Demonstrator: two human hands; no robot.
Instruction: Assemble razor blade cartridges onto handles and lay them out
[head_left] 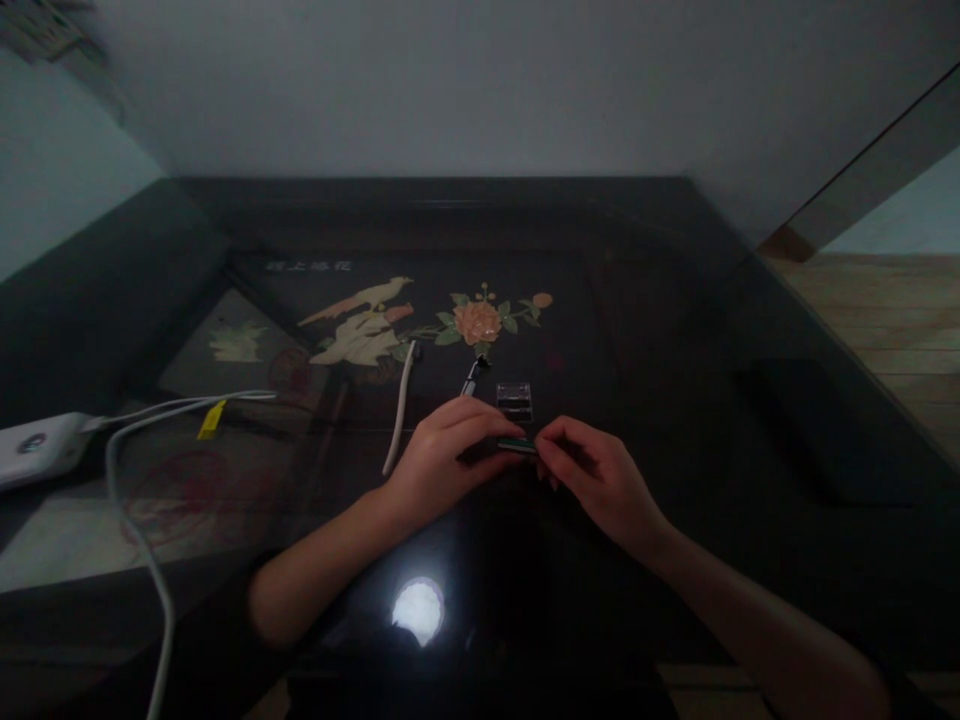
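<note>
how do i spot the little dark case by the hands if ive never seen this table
Start at the glossy dark table and its orange flower picture. Below that, slightly right, the case lies just beyond the gap between the left hand and right hand. Unlike the pale, curved stick to its left, it is a small rectangle with a bar across its middle.

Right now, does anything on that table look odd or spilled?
I see nothing spilled or damaged. The only oddity is a bright, roundish patch on the glossy dark tabletop, below the left hand in the picture; it's probably just a lamp's reflection.
</note>
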